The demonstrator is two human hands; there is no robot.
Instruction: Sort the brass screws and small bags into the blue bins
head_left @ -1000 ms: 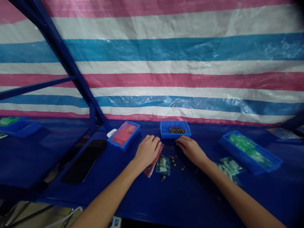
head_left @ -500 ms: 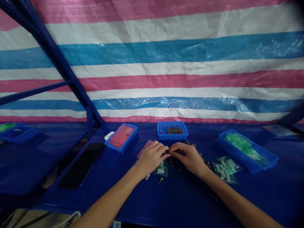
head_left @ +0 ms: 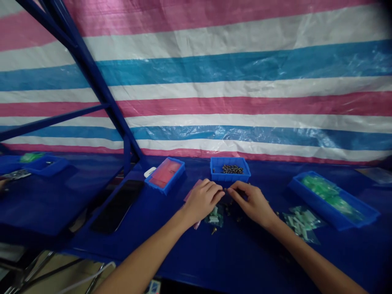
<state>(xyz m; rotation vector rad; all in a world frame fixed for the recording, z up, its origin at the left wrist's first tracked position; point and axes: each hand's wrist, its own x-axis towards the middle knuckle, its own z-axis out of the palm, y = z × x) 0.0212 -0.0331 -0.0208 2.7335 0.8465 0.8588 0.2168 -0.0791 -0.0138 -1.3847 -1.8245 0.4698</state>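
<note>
Just below the small blue bin (head_left: 229,177) on the blue-covered counter (head_left: 269,261), the person's left hand (head_left: 202,200) and right hand (head_left: 251,204) are meeting over a scatter of loose brass screws (head_left: 228,211). The left grip is curling narrow, its fingers bunched toward the right hand, while the right grip is narrowing too, with thumb and fingertips drawing together. Whether either is holding a screw I cannot tell, since the fingers are hiding that spot. The left hand is lying partly over a pink plastic bag (head_left: 191,194), and a clear bag of white-and-green parts (head_left: 214,216) is sitting just below the gap between the hands. The bin's low ribbed plastic walls are keeping its heap of dark screws (head_left: 232,169) from rolling away. Left of the bin, a blue tray (head_left: 156,186) is carrying a pink sheet (head_left: 165,173), and a flat black slab (head_left: 118,206) is lying farther left. Right of the bin, a long blue tray (head_left: 324,214) is holding green packets (head_left: 324,194), keeping them within arm's reach, while crinkly clear bags (head_left: 301,222) are lying on the counter beside it.
</note>
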